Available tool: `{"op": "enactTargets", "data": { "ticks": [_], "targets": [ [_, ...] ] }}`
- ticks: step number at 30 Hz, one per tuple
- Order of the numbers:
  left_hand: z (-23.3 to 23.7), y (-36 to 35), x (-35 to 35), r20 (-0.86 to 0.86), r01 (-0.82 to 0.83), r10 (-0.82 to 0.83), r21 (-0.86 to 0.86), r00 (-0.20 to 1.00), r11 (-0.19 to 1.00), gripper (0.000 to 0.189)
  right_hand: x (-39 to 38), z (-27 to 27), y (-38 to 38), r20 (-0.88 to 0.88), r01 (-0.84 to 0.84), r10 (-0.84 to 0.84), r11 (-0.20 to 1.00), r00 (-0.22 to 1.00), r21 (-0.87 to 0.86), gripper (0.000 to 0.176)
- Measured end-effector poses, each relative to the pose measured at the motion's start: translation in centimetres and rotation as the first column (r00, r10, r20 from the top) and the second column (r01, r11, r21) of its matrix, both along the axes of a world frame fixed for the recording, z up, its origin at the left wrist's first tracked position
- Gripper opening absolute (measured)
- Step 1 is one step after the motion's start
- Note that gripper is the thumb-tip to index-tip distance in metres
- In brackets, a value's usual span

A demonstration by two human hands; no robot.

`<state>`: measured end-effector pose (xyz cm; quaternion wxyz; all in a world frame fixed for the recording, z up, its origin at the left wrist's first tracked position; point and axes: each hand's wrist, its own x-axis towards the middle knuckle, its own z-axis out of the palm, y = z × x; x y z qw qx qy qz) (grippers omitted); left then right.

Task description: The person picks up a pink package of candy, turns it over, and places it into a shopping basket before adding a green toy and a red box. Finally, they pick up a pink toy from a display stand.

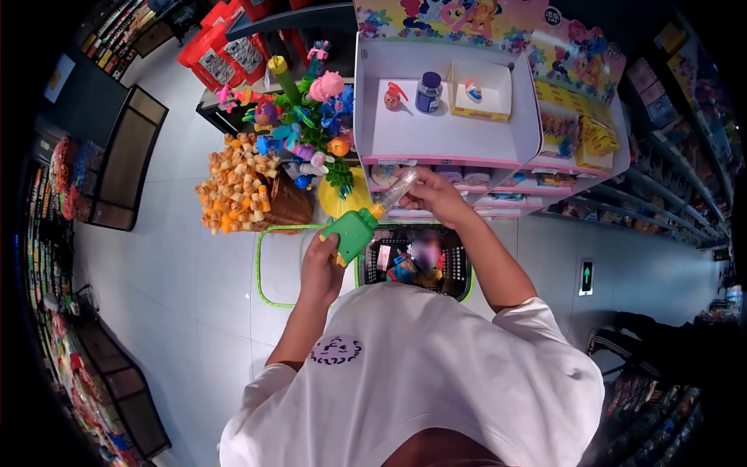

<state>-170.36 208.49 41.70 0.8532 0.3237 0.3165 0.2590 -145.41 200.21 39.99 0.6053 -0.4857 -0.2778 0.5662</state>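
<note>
My left hand (317, 268) is closed around the body of a green plastic toy (355, 233) with yellow parts. A clear tube (399, 191) sticks out of the toy's yellow neck, up and to the right. At the tube's far end, the fingers of my right hand (437, 196) are closed on it. Below my hands stands a black shopping basket (461, 265) with a green rim, holding several colourful packages that are hard to make out. Its green handle (259, 265) lies out to the left.
A white display shelf (389, 144) ahead carries a purple-capped jar (429, 93), a small red toy (394, 96) and a yellow box (481, 89). Left of it stand colourful toys (299, 128) and a brown basket (292, 204). A person in dark clothes (661, 342) is at right.
</note>
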Motion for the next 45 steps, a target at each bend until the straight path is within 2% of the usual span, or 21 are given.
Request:
{"op": "enactTargets", "data": {
  "ticks": [4,9,11,14,17,22,25,28,45],
  "targets": [
    [0.2,0.3,0.3,-0.011,0.020,-0.020,0.007,1.000,1.000,0.033,-1.8,-0.1,-1.4,-0.101,0.107,-0.098,0.990,0.990,0.089,0.030],
    [0.0,0.8,0.2,-0.004,0.068,-0.068,0.023,0.998,0.997,0.032,-2.3,-0.2,-2.6,-0.119,0.182,-0.166,0.974,0.979,0.134,0.029],
    [-0.2,1.0,0.1,0.019,0.085,-0.086,0.035,0.996,0.996,0.032,-2.4,-0.5,-2.9,-0.191,0.232,-0.194,0.951,0.962,0.206,0.023],
    [-0.2,1.2,-0.2,0.020,0.102,-0.102,0.014,0.995,0.995,0.030,-2.9,-0.9,-3.1,-0.227,0.331,-0.292,0.929,0.929,0.162,0.021],
    [0.0,1.6,-0.8,0.022,0.105,-0.104,-0.011,0.994,0.994,0.029,-3.5,-1.1,-3.3,-0.171,0.341,-0.312,0.924,0.935,0.175,0.027],
    [0.3,2.3,-1.9,0.011,0.085,-0.086,0.036,0.996,0.996,0.028,-4.4,-1.1,-2.9,-0.131,0.350,-0.332,0.926,0.934,0.144,0.023],
    [0.3,2.9,-2.7,0.022,0.061,-0.063,0.052,0.998,0.997,0.030,-5.1,-0.7,-2.7,-0.149,0.358,-0.340,0.927,0.929,0.114,0.023],
    [0.4,3.5,-3.1,0.120,0.033,-0.041,0.067,0.992,0.997,0.031,-5.8,-0.3,-2.2,-0.158,0.360,-0.341,0.927,0.927,0.107,0.023],
    [0.0,6.0,-7.5,0.131,0.001,-0.009,0.062,0.991,0.998,0.031,-10.7,-0.9,-0.8,-0.209,0.353,-0.332,0.933,0.920,0.072,0.017]
  ]
}}
